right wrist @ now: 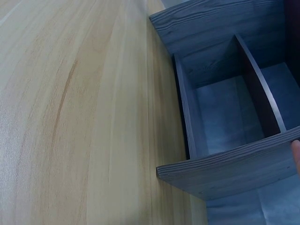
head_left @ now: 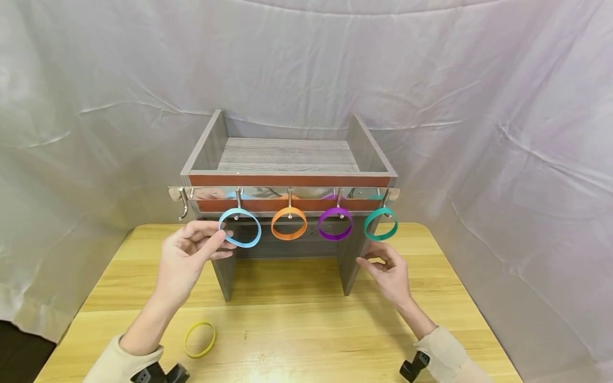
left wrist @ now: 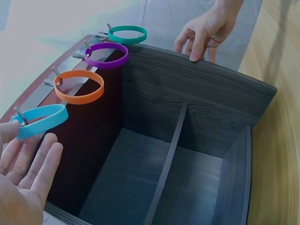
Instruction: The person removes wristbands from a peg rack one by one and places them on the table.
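A light blue silicone wristband (head_left: 255, 238) hangs on the second hook from the left, and my left hand (head_left: 184, 259) pinches its left side between thumb and index finger. The other fingers of that hand stretch out below the band in the left wrist view. Orange (head_left: 289, 238), purple (head_left: 335, 238) and green (head_left: 381, 238) wristbands hang on the hooks to the right. My right hand (head_left: 389, 272) rests its fingertips at the front edge of the rack's right side panel (left wrist: 201, 77). Only one fingertip (right wrist: 296, 152) of it shows in the right wrist view.
The hooks sit on a shiny metal rail (head_left: 313, 192) across the front of a grey wooden rack (head_left: 287, 154). The leftmost hook (head_left: 183, 203) carries no band. A yellow wristband (head_left: 210, 343) lies on the wooden table (head_left: 297, 330). Pale grey cloth (head_left: 297, 64) surrounds the table.
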`<state>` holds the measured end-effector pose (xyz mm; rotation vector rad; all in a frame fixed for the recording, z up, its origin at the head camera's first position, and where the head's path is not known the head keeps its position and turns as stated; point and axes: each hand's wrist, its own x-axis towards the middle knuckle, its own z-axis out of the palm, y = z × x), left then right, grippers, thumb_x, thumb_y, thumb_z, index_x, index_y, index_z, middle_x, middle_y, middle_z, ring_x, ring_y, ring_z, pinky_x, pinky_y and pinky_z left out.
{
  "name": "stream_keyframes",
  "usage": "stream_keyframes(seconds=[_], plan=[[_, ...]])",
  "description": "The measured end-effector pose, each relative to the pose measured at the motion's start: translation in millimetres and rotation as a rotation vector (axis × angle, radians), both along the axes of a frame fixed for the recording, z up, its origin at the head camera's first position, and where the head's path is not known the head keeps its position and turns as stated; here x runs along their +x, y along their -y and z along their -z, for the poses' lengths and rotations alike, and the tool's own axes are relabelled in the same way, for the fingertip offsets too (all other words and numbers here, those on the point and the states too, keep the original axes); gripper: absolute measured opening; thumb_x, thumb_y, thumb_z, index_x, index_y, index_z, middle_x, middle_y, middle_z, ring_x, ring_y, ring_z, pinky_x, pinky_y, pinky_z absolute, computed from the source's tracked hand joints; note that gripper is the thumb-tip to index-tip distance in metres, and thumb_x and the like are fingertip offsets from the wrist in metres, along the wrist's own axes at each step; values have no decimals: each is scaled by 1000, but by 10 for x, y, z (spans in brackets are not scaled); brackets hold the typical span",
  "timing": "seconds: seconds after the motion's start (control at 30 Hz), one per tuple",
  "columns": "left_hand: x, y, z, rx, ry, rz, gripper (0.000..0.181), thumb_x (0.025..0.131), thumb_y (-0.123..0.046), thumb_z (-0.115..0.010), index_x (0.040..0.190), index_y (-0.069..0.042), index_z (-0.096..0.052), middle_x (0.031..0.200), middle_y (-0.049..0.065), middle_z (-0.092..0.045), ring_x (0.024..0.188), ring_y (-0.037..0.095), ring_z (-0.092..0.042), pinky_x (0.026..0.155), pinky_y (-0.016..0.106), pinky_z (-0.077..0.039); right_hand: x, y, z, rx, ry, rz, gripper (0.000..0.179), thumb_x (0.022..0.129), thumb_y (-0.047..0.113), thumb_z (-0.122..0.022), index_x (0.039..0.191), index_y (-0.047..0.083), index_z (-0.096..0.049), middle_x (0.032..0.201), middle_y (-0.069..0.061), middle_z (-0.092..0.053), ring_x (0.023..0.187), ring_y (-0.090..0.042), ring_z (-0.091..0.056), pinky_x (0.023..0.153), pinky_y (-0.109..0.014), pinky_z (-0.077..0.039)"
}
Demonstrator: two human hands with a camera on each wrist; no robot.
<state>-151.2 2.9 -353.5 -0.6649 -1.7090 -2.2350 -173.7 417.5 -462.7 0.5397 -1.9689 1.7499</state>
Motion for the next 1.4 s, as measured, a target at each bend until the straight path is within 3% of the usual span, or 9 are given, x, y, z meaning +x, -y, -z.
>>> stream_keyframes(seconds=[0.6, 0.77, 0.93, 1.23, 1.4], plan=[[23, -40, -96, 85, -44, 4, 18, 99, 18, -57, 108, 8, -70, 95, 8, -82, 85, 13, -80, 73, 36, -71, -18, 6, -14, -12, -18, -10, 38, 87, -20, -73, 123, -13, -63, 105, 10, -76, 92, -7, -73, 70, -16, -67], [29, -39, -123, 79, -61, 18, 25, 99, 18, -57, 108, 2, -73, 96, 7, -82, 86, 13, -80, 73, 36, -71, -20, 10, -19, -5, -20, -10, 38, 87, -22, -71, 123, -13, -64, 107, 10, -76, 92, -6, -73, 69, -17, -67], [39, -33, -151, 87, -74, 23, 27, 98, 20, -56, 109, 2, -73, 97, 8, -82, 85, 15, -81, 72, 36, -71, -22, 10, -8, -11, -21, -8, 39, 86, -21, -72, 123, -13, -64, 106, 10, -77, 92, -5, -73, 69, -16, -66], [80, 21, -172, 50, -80, 39, 25, 97, 21, -56, 108, 5, -71, 97, 7, -82, 85, 15, -81, 72, 36, -71, -13, -5, 6, 20, 9, 5, 39, 87, -20, -72, 124, -12, -63, 108, 12, -76, 94, -4, -73, 70, -16, -67], [129, 65, -179, 1, -65, 35, 25, 98, 19, -57, 107, 1, -72, 97, 2, -82, 85, 13, -81, 72, 36, -71, -5, -2, 12, 6, 5, 1, 39, 87, -20, -72, 124, -12, -63, 109, 11, -76, 93, -5, -73, 70, -16, -67]])
